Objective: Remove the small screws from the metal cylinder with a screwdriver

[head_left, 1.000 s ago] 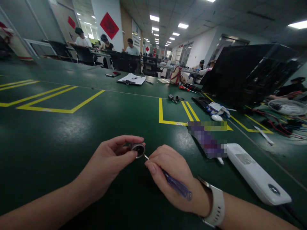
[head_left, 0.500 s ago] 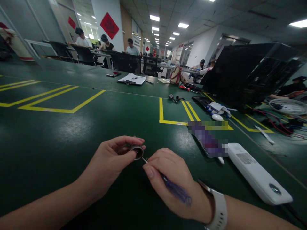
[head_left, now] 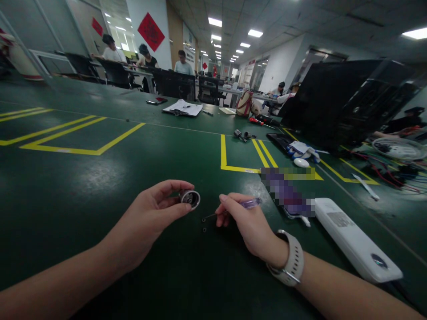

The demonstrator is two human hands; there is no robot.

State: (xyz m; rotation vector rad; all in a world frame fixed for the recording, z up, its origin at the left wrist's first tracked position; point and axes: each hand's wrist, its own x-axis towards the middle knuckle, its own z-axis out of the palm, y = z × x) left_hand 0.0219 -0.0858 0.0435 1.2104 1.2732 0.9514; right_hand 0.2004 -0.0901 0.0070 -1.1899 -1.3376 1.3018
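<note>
The left hand pinches the round metal housing at left, open mouth facing right, probably for easy access, while the right hand's bent fingers pinch the purple-handled screwdriver near small round parts.

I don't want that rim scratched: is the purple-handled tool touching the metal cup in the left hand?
Apart. The head view shows green table between the purple-handled tool and the metal cup.

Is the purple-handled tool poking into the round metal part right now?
No, the purple-handled tool in the right hand points toward the metal part's side, but its tip is outside, below the rim.
</note>
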